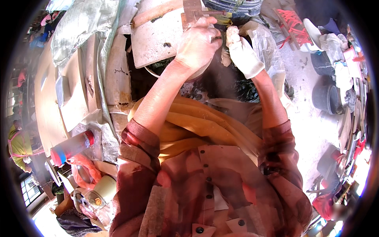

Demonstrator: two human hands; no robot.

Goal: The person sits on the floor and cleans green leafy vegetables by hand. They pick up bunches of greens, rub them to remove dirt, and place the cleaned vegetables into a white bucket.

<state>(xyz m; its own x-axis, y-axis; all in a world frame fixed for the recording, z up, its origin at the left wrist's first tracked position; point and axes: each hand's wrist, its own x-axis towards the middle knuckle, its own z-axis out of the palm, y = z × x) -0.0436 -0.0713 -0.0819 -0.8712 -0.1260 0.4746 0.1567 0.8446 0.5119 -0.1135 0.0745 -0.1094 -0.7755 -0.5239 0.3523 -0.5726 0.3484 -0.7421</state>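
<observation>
My bare left hand (199,44) is beside a pale speckled board (158,35), its fingers curled towards the right. Whatever may be between those fingers is hidden. Just beyond them stands a brown upright block (192,13) with a thin rod (214,12) sticking out to the right. A white knit glove covers my right hand (245,56); its tip is caked with beige, clay-like matter (233,34), and its grip cannot be made out. A beige scrap (225,57) hangs between the hands. Under the board shows the rim of a round vessel (152,72).
A dark bucket (237,10) stands beyond my hands, crumpled plastic sheeting (266,44) to the right. Leftward lie wooden boards (77,83), a clear bottle (72,146) and a cream pail (105,188). A grey bucket (325,99) is far right. Another person (20,145) stands far left.
</observation>
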